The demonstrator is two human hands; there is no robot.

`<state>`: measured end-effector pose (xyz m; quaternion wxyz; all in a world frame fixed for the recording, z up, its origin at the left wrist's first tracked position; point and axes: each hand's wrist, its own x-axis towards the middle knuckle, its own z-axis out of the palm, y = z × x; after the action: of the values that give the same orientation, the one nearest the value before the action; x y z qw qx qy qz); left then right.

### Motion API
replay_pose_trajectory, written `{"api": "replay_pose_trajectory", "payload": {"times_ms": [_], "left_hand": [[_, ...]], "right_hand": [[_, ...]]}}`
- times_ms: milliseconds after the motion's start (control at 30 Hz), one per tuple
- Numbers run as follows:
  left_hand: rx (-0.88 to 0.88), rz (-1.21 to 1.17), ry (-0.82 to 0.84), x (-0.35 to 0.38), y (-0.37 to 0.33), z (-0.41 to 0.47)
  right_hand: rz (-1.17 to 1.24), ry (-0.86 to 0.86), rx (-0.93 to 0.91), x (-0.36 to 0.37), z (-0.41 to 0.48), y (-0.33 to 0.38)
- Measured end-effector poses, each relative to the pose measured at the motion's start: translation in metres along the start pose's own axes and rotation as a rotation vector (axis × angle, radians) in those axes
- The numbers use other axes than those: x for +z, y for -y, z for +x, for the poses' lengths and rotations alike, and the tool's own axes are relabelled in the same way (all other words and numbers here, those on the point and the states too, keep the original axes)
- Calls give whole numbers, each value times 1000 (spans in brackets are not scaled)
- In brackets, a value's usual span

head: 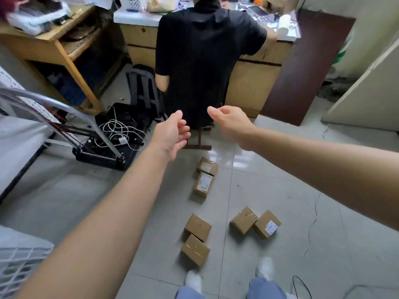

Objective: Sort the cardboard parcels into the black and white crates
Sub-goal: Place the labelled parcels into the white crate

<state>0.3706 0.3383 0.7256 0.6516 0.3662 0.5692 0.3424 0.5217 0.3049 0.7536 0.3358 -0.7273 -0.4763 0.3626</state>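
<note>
Several small cardboard parcels lie on the tiled floor in front of my feet. Two labelled ones (205, 176) lie end to end farthest from me. Two plain ones (197, 238) sit at the near left, and another pair (255, 223) lies at the near right. My left hand (171, 134) and my right hand (231, 123) are stretched out well above the floor, fingers loosely curled, holding nothing. A white lattice crate (19, 262) shows at the lower left edge. No black crate is clearly in view.
A person in a black shirt (205, 61) sits on a stool facing a desk straight ahead. A folding hand trolley (64, 117), an open black case with cables (116, 132) and a backpack (142, 87) stand at the left. A brown board (302, 67) leans at the right.
</note>
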Motion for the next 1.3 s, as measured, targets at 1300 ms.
{"api": "replay_pose_trajectory", "payload": {"times_ms": [1300], "left_hand": [[-743,-98,-343,210,574,218]], "right_hand": [[-210,418,492,93,146,-644]]}}
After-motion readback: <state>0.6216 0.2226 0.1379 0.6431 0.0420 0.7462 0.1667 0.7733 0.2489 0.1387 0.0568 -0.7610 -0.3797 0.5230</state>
